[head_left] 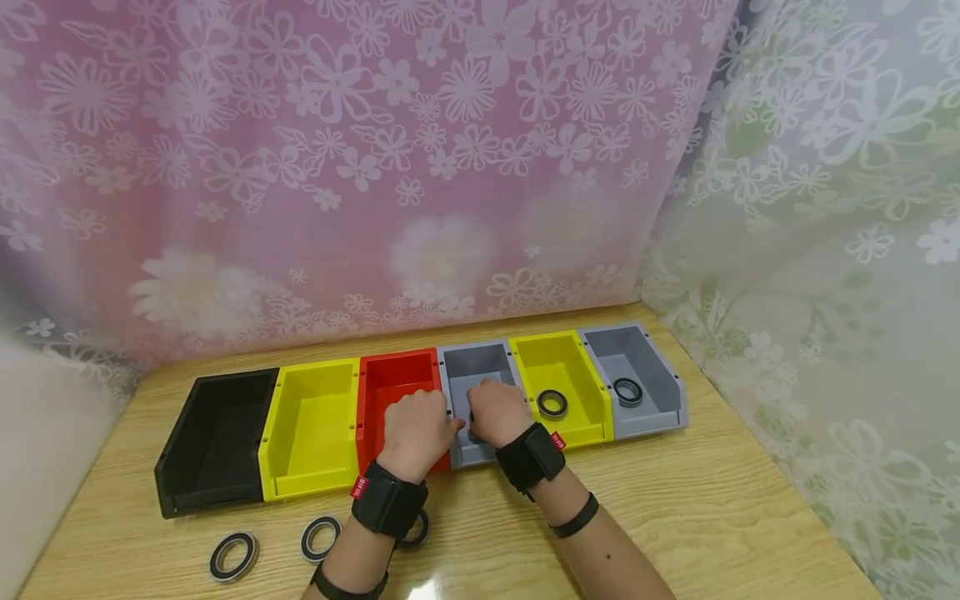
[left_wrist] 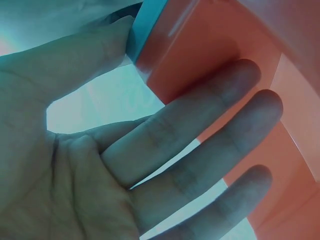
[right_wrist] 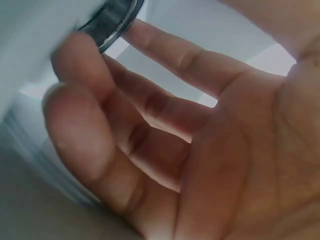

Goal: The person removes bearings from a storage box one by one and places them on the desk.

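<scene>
My right hand (head_left: 500, 412) reaches into the grey bin (head_left: 476, 360) in the middle of the row, fingers bent. A black-sealed bearing (right_wrist: 114, 24) is held at its fingertips; the thumb tip is outside the right wrist view. My left hand (head_left: 420, 429) is over the red bin (head_left: 397, 372) beside it. Its long fingers (left_wrist: 215, 127) stretch out along the red wall with nothing between them. The left thumb (left_wrist: 95, 55) points across the divider toward the grey bin, with a dark ring edge behind its tip.
A yellow bin (head_left: 558, 354) and a grey end bin (head_left: 626, 354) to the right hold one bearing each. Further left stand another yellow bin (head_left: 315, 421) and a black bin (head_left: 221, 442). Three bearings, including the leftmost bearing (head_left: 233, 557), lie on the wooden table (head_left: 720, 517) in front.
</scene>
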The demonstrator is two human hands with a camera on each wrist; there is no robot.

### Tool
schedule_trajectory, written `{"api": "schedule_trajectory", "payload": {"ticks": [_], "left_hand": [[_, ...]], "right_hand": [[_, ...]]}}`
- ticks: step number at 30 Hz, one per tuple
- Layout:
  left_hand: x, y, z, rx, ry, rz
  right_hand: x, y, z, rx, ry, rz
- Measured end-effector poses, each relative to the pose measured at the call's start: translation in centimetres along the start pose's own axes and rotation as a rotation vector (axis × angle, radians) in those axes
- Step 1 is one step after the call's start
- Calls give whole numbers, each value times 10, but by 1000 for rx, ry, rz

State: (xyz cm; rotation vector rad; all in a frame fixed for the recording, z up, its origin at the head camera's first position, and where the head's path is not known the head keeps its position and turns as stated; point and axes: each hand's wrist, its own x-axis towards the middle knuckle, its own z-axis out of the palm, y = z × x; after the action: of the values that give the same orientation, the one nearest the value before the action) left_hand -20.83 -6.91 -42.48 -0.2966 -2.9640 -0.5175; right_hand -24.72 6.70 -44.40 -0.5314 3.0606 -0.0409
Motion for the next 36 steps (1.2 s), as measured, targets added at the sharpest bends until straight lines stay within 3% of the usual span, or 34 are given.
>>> {"api": "schedule_trajectory", "payload": {"ticks": [4,17,26,31,36], "left_hand": [[0,-1,0,-5,-7,-1],[1,0,-1,-1,-13,-7],[1,0,0,-3,-30,-14],[1,1,0,3,-41,-19],[0,1,0,5,-47,-21]], "right_hand": [[1,-2,3,-63,-5,4],[5,-5,6,-106,-69,32],[3,-1,1,-57,-66,4],[-3,5,-11,14,-8,-39],[-8,10,-27,83,-13,-29]]}}
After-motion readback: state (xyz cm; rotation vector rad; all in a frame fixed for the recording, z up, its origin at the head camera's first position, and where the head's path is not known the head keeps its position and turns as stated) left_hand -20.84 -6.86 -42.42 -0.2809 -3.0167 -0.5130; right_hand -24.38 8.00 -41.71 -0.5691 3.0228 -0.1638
